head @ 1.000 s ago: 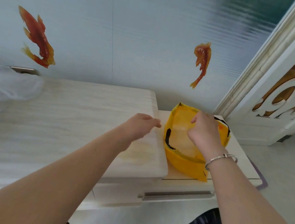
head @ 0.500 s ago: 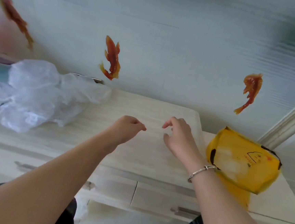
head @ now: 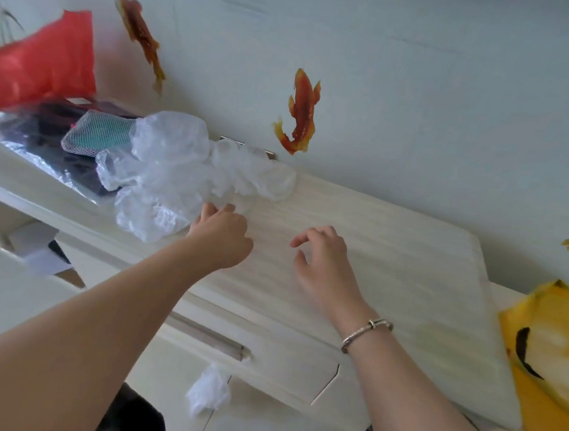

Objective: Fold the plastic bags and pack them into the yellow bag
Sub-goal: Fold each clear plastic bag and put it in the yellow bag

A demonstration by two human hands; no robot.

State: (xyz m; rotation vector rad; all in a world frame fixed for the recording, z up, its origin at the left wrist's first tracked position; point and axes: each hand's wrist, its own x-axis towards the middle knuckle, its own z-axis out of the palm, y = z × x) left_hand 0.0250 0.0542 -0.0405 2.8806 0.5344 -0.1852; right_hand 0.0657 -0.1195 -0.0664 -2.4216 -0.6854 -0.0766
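A heap of crumpled clear plastic bags (head: 162, 177) lies at the back left of the pale wooden cabinet top (head: 392, 259), with a white bag (head: 259, 175) bunched against its right side. My left hand (head: 219, 233) reaches to the heap's near right edge, and its fingertips touch the clear plastic. My right hand (head: 324, 256) hovers over the bare top to the right, fingers loosely curled, holding nothing. The yellow bag (head: 552, 359) stands open at the far right, on a lower surface beside the cabinet top.
A red plastic bag (head: 38, 63) leans on the wall at far left, above dark wrapped items (head: 42, 139) and a teal mesh pouch (head: 97, 133). A drawer handle (head: 207, 335) sits below the top's front edge. A crumpled white bag (head: 209, 391) lies on the floor.
The view has swung left, away from the yellow bag. Both hands moved left across the cabinet top, and my left hand has reached the heap of clear bags.
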